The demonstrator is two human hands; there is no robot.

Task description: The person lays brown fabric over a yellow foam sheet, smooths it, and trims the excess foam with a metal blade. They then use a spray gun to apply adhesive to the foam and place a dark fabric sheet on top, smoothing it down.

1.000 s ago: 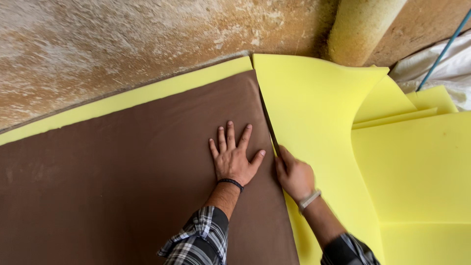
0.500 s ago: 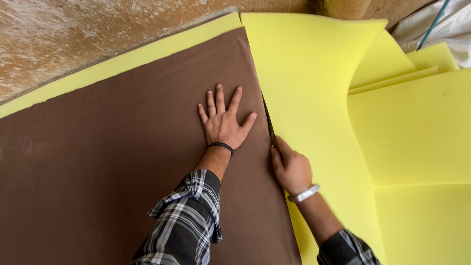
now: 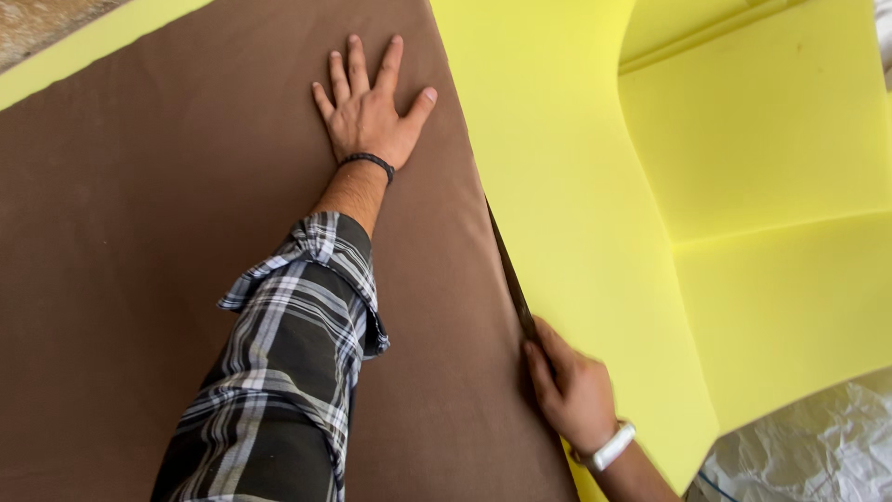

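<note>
Since the earlier frame the right hand (image 3: 571, 390) has slid back along the flat brown fabric sheet's (image 3: 139, 232) right edge, gripping a long dark blade (image 3: 509, 270) beside the yellow foam slab (image 3: 576, 186); the left hand (image 3: 370, 112) presses flat, fingers spread, on the sheet's open top.

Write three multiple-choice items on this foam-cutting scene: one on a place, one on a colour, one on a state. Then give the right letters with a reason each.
1. Where does the left hand lie?
A. flat on the brown sheet
B. on the yellow foam
C. on the crumpled white plastic

2. What colour is the band on the right hand's wrist?
A. black
B. white
C. red

3. How is the right hand placed?
A. spread flat and empty
B. lifted clear of everything
C. closed on a long dark blade that runs along the seam between brown sheet and foam

Answers:
1 A, the fingers are spread on the brown surface.
2 B, a white band shows at that wrist; the black one is on the left.
3 C, the blade comes out of the fist along the brown edge.
</note>
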